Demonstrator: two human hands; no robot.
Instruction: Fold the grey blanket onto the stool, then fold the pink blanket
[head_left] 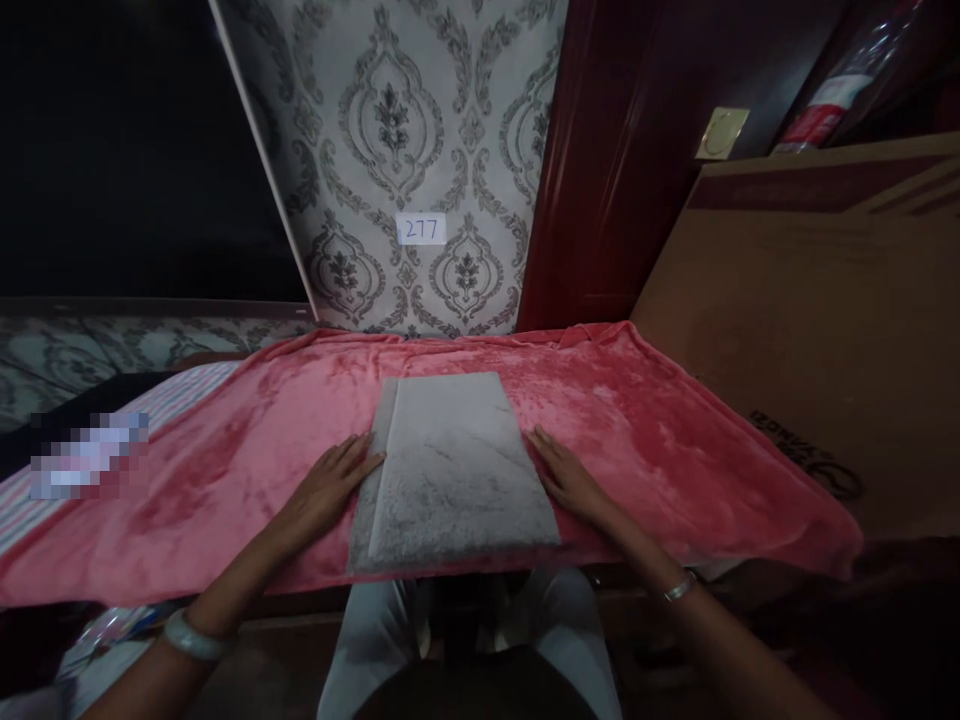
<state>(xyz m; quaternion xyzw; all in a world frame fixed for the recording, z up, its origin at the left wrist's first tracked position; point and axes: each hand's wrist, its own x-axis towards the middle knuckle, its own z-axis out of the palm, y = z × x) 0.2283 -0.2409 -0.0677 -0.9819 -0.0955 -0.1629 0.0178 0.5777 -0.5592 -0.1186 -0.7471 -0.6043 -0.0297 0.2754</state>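
A folded grey cloth (457, 460), plush like a towel, lies flat in front of me on a pink fleece blanket (637, 440). Along its left side a narrower layer edge shows. My left hand (324, 492) rests flat at the cloth's left edge, its fingertips touching that edge. On the other side, my right hand (566, 478) lies with fingers stretched out against the right edge. Neither hand grips anything.
A large cardboard box (817, 330) stands at the right, with a plastic bottle (825, 110) on top. At the upper left is a dark screen (135, 150). Striped fabric (187, 385) lies at the left. A paper marked 277 (421, 229) is on the patterned wall.
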